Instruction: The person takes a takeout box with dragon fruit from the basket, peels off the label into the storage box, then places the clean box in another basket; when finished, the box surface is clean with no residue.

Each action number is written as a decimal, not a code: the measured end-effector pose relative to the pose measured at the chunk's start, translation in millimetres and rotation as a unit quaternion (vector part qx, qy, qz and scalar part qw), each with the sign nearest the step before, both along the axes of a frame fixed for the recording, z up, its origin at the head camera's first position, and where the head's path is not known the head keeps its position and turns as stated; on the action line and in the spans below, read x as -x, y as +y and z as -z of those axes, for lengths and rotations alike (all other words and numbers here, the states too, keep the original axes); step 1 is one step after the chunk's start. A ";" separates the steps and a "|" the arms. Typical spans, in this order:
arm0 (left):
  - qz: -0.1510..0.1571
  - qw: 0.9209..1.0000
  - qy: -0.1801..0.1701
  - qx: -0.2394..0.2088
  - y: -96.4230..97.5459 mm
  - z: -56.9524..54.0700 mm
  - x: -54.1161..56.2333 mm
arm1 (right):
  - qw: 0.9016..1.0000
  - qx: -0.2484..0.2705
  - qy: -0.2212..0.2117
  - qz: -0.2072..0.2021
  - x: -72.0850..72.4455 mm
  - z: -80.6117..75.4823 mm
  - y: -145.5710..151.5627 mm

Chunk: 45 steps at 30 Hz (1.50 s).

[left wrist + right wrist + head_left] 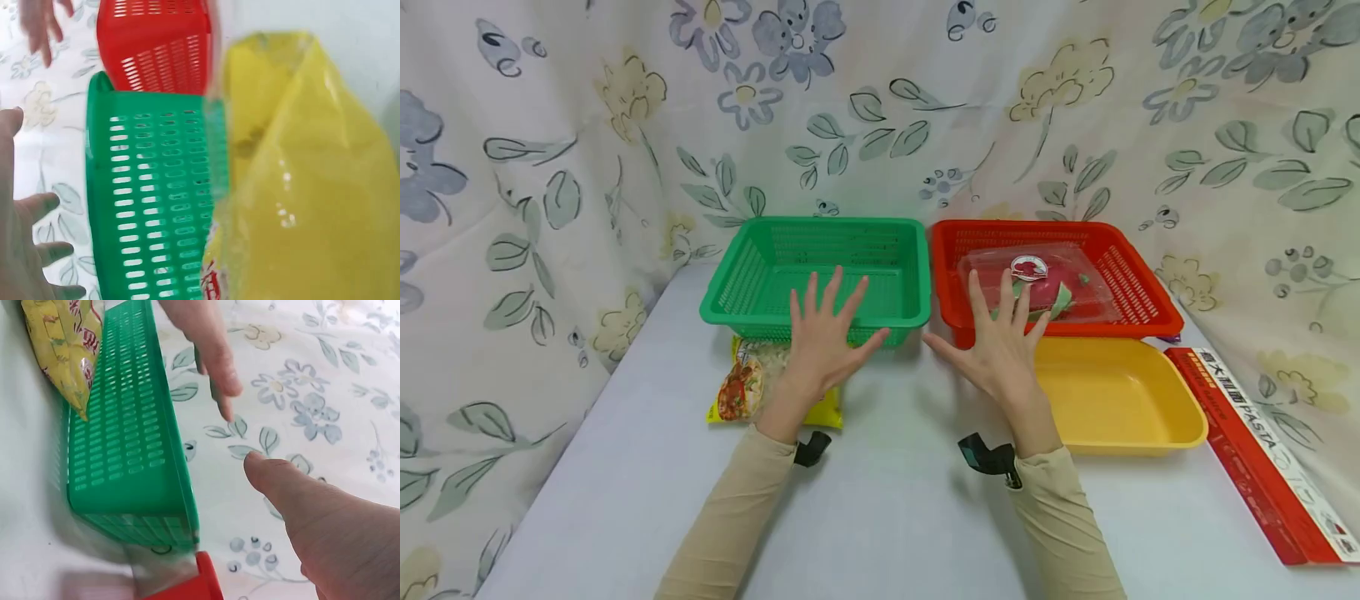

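Observation:
Both hands hover with fingers spread wide and hold nothing. In the head view, my left hand (823, 346) is over the front of the green basket (816, 312) and a yellow food packet (748, 379), partly hidden by that hand and wrist. My right hand (1000, 354) is in front of the red basket (1131, 292), near the left end of the yellow tray (1120, 400). A clear-wrapped package (1060, 283) with dark red contents and a round label lies in the red basket. The yellow packet (306, 181) looms close in the left wrist view.
A long red box marked PASTA (1262, 450) lies at the right on the white table (895, 517). Floral cloth (880, 125) hangs behind the baskets and along the left side. A black strap (988, 457) is on the right wrist, another on the left.

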State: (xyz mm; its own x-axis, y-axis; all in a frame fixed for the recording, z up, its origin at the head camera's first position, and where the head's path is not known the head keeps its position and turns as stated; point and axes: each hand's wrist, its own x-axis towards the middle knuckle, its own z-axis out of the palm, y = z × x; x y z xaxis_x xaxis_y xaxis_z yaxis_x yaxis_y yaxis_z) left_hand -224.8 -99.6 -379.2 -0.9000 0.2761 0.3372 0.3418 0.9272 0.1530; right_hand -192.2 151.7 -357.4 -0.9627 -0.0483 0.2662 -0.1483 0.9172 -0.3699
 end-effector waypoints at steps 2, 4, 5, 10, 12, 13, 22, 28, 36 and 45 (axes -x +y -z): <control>0.013 1.000 0.002 -0.007 4.1 1.1 5.9 | 1.000 0.000 -0.002 0.000 0.8 -0.5 1.4; 0.027 1.000 0.001 -0.008 9.6 1.0 13.2 | 1.000 0.000 0.000 0.001 1.1 -1.0 3.0; 0.035 0.999 0.000 -0.008 12.9 0.9 17.6 | 1.000 0.001 0.000 0.001 1.3 -1.1 3.8; 0.076 0.997 -0.010 -0.013 33.3 -2.7 37.7 | 1.000 0.005 -0.003 0.003 0.3 -0.8 8.8; 0.090 0.996 -0.020 -0.009 42.4 -5.4 44.7 | 1.000 0.010 -0.004 0.005 0.0 -0.7 11.1; 0.096 0.995 -0.025 -0.008 46.9 -7.3 47.7 | 1.000 0.013 -0.004 0.006 0.0 -1.0 12.2; 0.120 0.989 -0.087 0.007 81.5 -17.7 66.4 | 0.999 0.026 -0.008 0.018 0.5 -5.2 22.8; 0.107 0.986 -0.124 0.008 99.7 -16.8 72.6 | 0.999 0.040 -0.020 0.024 -0.3 -6.0 32.3; 0.098 0.982 -0.161 -0.027 105.0 -3.6 76.0 | 0.996 0.068 -0.031 0.037 -1.9 -6.0 44.4; 0.107 0.979 -0.171 -0.029 106.7 -1.1 77.5 | 0.993 0.111 -0.028 0.037 -2.2 -9.7 55.7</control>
State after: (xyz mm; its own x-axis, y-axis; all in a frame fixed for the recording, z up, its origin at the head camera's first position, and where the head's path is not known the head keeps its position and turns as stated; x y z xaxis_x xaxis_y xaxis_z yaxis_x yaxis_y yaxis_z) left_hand -302.3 7.2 -378.2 -0.8866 0.4602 0.0463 0.4469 0.8265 0.3422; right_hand -190.0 207.4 -347.7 -0.9748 0.0776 0.2091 -0.0571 0.8196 -0.5701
